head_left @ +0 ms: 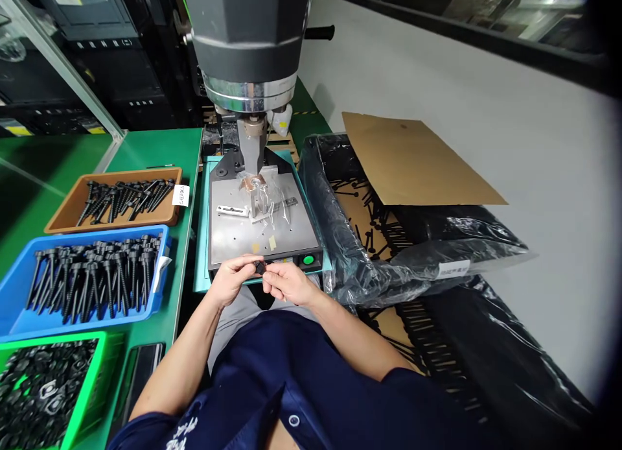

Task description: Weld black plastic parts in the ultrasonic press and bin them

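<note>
My left hand (235, 280) and my right hand (287, 283) meet in front of the machine's base. Between their fingertips is a small black part (260, 267), pinched from both sides; its exact kind is too small to make out. Just beyond my hands lies the grey metal plate (233, 239) of a press-like machine (247, 35). Its metal head (251, 148) hangs over a clamped fixture (257, 194) wrapped in clear film. A round green button (308, 260) sits on the base's front, to the right of my right hand.
Left on the green table (165, 148) stand an orange tray (58, 222) and a blue tray (14, 320) of black screw-like parts, plus a green bin (87, 398) of small black pieces. To the right, a plastic-lined box (335, 262) holds black rods beneath a cardboard sheet (413, 165).
</note>
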Motion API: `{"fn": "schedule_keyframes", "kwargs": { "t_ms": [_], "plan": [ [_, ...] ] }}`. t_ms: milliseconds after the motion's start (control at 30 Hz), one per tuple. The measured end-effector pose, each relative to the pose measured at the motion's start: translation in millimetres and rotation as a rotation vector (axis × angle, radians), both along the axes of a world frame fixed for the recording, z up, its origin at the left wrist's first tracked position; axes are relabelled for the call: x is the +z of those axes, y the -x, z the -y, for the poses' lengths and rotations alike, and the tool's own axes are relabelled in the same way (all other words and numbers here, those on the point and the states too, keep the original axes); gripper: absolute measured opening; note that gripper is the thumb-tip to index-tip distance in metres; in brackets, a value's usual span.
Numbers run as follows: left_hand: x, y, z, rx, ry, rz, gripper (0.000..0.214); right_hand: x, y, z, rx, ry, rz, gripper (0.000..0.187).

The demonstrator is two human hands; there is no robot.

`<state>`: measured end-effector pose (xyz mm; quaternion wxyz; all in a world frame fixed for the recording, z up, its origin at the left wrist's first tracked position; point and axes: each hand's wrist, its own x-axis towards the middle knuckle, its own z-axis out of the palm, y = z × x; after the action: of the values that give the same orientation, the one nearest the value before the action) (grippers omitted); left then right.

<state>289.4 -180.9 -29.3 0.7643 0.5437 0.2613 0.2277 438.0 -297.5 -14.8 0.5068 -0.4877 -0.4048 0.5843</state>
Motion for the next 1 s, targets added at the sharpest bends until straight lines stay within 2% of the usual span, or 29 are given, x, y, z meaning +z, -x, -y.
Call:
{"fn": "schedule_keyframes", "kwargs": {
  "t_ms": [167, 233, 333, 433, 533, 667, 767, 867, 1000],
  "plan": [
    [-0.2, 1, -3, -0.103, 0.171, 0.061, 0.037, -0.6, 4, 3, -0.145, -0.068, 0.217, 0.037],
    [-0.7, 0, -1, -0.132, 0.227, 0.083, 0.038, -1.3, 4, 3, -0.121, -0.054, 0.172, 0.036],
    [-2.5, -3, 2, -0.142, 0.26, 0.092, 0.038, -4.3, 2, 2, -0.059, -0.025, -0.009, 0.039],
    [-5.7, -8, 4, -0.109, 0.236, 0.062, 0.038, -9.8, 0, 0, -0.102, -0.013, -0.06, 0.039],
    [-10.7, -17, 4, -0.06, 0.189, 0.007, 0.041, -18.6, -3, -3, -0.138, 0.01, -0.134, 0.038],
    [-18.7, -30, 4, 0.027, 0.157, -0.051, 0.049, -35.5, -12, -18, -0.19, 0.054, -0.38, 0.039],
    [-23.6, -36, -2, 0.16, 0.156, -0.077, 0.053, -48.2, -21, -33, -0.382, 0.101, -0.517, 0.041],
    [-26.0, -36, -17, 0.304, 0.18, -0.089, 0.054, -56.9, -31, -47, -0.559, 0.082, -0.57, 0.044],
    [-22.2, -39, -51, 0.394, 0.182, 0.008, 0.045, -57.9, -43, -63, -0.52, 0.013, -0.614, 0.048]
  ]
}}
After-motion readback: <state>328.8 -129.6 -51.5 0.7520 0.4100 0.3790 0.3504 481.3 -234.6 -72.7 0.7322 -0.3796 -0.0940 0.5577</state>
